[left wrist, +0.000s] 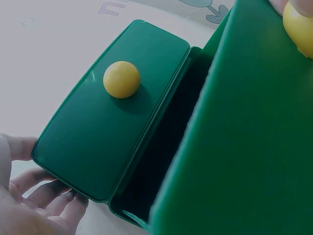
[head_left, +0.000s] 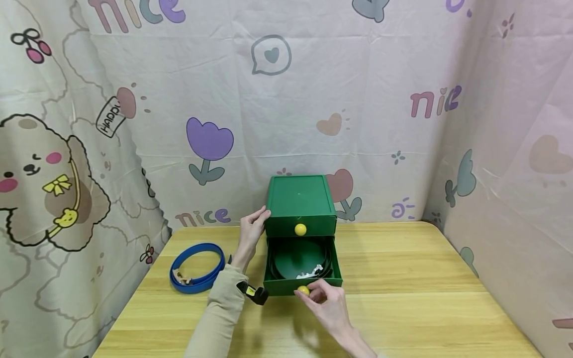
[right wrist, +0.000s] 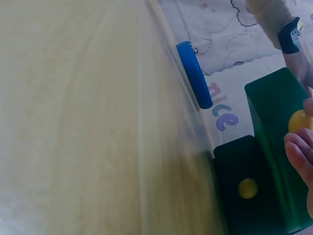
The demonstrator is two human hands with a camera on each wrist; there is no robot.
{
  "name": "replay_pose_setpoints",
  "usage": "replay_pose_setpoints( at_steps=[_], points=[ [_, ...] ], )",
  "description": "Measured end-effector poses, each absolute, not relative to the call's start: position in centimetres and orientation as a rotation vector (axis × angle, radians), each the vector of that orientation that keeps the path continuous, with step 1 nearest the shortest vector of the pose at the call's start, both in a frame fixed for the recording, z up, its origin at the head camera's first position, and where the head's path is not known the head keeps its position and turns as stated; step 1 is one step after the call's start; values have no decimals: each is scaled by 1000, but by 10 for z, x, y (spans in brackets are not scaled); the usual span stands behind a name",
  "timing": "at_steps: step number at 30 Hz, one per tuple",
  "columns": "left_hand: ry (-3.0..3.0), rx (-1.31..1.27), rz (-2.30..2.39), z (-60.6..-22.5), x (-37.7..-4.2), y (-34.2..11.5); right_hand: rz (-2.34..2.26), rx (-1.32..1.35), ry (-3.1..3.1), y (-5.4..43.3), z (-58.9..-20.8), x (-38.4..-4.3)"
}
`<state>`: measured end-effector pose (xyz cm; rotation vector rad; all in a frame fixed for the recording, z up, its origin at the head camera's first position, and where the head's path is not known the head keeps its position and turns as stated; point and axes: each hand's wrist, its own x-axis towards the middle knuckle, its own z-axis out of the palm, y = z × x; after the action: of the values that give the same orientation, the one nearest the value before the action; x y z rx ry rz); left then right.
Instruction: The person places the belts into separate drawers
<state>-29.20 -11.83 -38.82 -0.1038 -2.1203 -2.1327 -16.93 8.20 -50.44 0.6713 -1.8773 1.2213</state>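
Head view: Green plastic-look two-tier cabinet [head_left: 301, 196] stands on the pale wood-grain counter [head_left: 403, 288]; its green box-shaped lower drawer [head_left: 278, 287] is drawn out. R hand [head_left: 331, 304] pinches the round yellow lower knob [head_left: 303, 290] betw. thumb & fingers. L hand [head_left: 251, 232] rests against cabinet's left side, fingers extended, not wrapped round it. Coiled black belt [head_left: 329, 256] w/ silver-coloured buckle lies in the drawer; for free travel, coil should sit flat, incl. at back, where upper tier hides it. Coiled blue belt [head_left: 202, 285] w/ gold-coloured buckle lies on counter, left of cabinet, apart from drawer.

L wrist view: L hand touches cabinet's side near the flat green upper drawer front [left wrist: 88, 127], w/ round yellow upper knob [left wrist: 122, 80]. Brace firmly enough to stop cabinet sliding; fingers off the dark gap above lower drawer (pinch pt.). Contents n/v here.

R wrist view: R hand partly out of frame, fingers at lower knob. Apply force straight along drawer axis, slow; sideways load may jam it. If resistance felt, stop & check coil.
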Motion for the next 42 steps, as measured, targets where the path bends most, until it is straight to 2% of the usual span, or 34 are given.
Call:
replay_pose_setpoints(
  at_steps=[42],
  points=[
    [-2113, -93, -2133, -387, -294, -117, 1346, 608, -1964, 84, -505, -170]
  ],
)
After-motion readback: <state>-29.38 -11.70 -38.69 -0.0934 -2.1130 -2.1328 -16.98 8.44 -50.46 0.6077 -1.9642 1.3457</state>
